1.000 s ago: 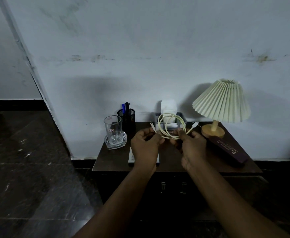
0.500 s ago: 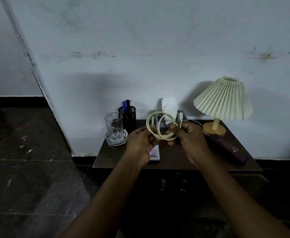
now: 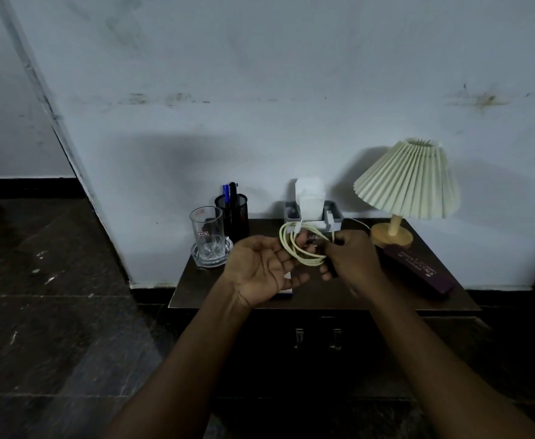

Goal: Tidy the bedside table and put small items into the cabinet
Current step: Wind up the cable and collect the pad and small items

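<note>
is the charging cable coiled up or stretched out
Coiled: the cable hangs in several loops on the left hand, while the right hand pinches it.

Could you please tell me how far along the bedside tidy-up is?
Nothing looks stowed: the cabinet doors are closed. In hand: the cable is looped over the left hand, the right hand pinching it. Left: glass, pen holder and dark box sit on the table.
</note>
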The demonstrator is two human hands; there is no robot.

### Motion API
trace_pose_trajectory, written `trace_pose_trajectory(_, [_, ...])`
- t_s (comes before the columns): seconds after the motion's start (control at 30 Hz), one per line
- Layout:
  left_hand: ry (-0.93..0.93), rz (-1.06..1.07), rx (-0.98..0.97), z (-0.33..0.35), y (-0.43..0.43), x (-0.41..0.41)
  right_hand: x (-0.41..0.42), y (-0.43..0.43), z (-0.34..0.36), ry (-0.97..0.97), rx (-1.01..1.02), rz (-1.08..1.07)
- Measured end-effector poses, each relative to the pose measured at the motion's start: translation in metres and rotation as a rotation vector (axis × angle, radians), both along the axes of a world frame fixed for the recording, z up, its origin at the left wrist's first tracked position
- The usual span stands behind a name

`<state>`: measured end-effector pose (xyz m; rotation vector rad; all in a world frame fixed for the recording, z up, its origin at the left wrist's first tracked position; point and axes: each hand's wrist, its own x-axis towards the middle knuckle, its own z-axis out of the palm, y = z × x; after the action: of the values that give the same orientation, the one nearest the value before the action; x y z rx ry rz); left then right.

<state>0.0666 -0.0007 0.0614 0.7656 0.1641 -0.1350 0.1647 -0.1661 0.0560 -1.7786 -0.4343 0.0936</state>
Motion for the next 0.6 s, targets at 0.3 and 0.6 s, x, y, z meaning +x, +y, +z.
trace_pose_trajectory(0.3, [-0.019,0.237,0.204,0.009,-0.011,0.004,0.0,-0.011,0.011,0.433,0.441,0.319])
trace_pose_trajectory(0.6, [-0.172,0.722,0.884,-0.007,-0.024,0.008,-0.003,0.001,0.001,0.492,0.491,0.35])
